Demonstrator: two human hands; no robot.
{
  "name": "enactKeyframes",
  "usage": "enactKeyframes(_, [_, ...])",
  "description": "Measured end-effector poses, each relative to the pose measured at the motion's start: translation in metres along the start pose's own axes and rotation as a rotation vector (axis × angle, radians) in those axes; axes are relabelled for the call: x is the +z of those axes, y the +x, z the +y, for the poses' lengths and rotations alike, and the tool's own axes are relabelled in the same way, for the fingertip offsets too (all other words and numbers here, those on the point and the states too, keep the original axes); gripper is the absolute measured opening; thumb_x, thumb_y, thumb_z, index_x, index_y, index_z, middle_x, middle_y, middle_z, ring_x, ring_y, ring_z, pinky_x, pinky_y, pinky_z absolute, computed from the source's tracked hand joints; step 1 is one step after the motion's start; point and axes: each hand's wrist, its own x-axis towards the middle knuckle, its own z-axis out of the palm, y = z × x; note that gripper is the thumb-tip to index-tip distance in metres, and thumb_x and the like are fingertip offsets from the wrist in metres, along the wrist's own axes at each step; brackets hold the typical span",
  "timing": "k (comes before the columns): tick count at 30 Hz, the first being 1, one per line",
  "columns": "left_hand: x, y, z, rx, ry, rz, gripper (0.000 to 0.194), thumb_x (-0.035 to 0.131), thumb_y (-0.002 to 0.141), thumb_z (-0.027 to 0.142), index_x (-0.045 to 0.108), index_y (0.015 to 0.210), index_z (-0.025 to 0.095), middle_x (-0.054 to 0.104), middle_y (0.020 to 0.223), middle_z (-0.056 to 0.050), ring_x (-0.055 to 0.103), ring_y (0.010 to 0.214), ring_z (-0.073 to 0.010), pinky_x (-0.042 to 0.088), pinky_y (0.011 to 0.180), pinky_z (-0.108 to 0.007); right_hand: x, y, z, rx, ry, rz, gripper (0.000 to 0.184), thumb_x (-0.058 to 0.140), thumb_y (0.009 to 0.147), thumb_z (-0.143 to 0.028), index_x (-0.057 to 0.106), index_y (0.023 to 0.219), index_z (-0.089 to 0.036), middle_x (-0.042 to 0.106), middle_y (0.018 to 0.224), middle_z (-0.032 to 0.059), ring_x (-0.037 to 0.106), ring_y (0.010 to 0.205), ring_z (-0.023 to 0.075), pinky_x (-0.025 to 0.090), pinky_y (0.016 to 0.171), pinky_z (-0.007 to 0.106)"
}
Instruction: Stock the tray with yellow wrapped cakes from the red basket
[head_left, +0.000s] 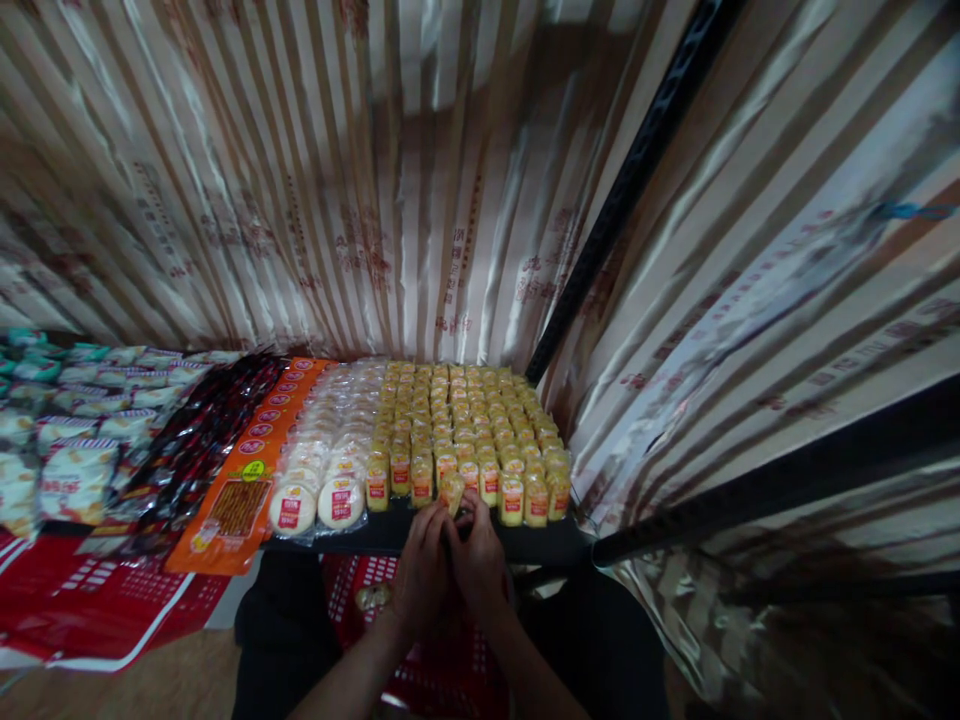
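My left hand (422, 572) and my right hand (478, 562) meet at the front edge of a dark shelf (390, 535). Both pinch a small yellow wrapped snack pack (453, 492) that stands tilted in the front row. Behind it stretch several rows of the same yellow snack packs (461, 420). Left of them lie round white cakes in clear wrap (330, 460). Fingertips are partly hidden behind each other.
An orange packet (247, 470), dark red packets (195, 430) and white-and-green bags (75, 430) fill the shelf's left. A red basket (360, 590) sits below, by my dark trousers. Striped shiny wrapping hangs behind and to the right, crossed by black bars (637, 170).
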Motion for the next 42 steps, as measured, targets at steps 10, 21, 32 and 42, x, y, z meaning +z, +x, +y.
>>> enactKeyframes(10, [-0.029, 0.008, 0.018, -0.199, 0.053, 0.107, 0.033, 0.039, 0.090, 0.017, 0.046, 0.122, 0.017, 0.046, 0.119, -0.013, 0.052, 0.109, -0.0200, 0.051, 0.088, -0.036, -0.003, -0.008, -0.024, 0.024, 0.164, -0.034, 0.032, 0.053, 0.077, -0.036, 0.053, 0.104, -0.019, 0.067, 0.089, 0.0059, 0.063, 0.072, 0.0169, 0.051, 0.069, 0.029])
enactKeyframes(21, [-0.048, -0.015, -0.016, -0.293, 0.048, 0.066, 0.039, 0.037, 0.089, 0.011, 0.044, 0.126, 0.018, 0.047, 0.122, -0.014, 0.051, 0.113, -0.0212, 0.051, 0.088, -0.037, 0.045, -0.008, -0.047, -0.110, 0.152, -0.113, 0.031, 0.049, 0.081, -0.038, 0.054, 0.103, -0.017, 0.068, 0.092, 0.0071, 0.064, 0.073, 0.0159, 0.051, 0.070, 0.027])
enactKeyframes(32, [-0.035, -0.014, -0.022, -0.261, 0.039, 0.021, 0.041, 0.036, 0.088, 0.009, 0.041, 0.128, 0.019, 0.046, 0.128, -0.013, 0.049, 0.117, -0.0205, 0.048, 0.094, -0.038, 0.045, -0.001, -0.035, -0.158, -0.052, -0.080, 0.028, 0.046, 0.083, -0.030, 0.053, 0.107, -0.016, 0.068, 0.100, 0.0089, 0.065, 0.079, 0.0170, 0.051, 0.074, 0.028])
enactKeyframes(42, [-0.029, -0.021, -0.036, -0.240, 0.116, -0.008, 0.049, 0.033, 0.087, 0.007, 0.033, 0.134, 0.020, 0.044, 0.131, -0.012, 0.044, 0.123, -0.0210, 0.047, 0.097, -0.039, 0.052, -0.003, -0.031, -0.293, -0.046, -0.070, 0.026, 0.041, 0.087, -0.025, 0.056, 0.106, -0.016, 0.066, 0.098, 0.0083, 0.063, 0.088, 0.0171, 0.051, 0.080, 0.030])
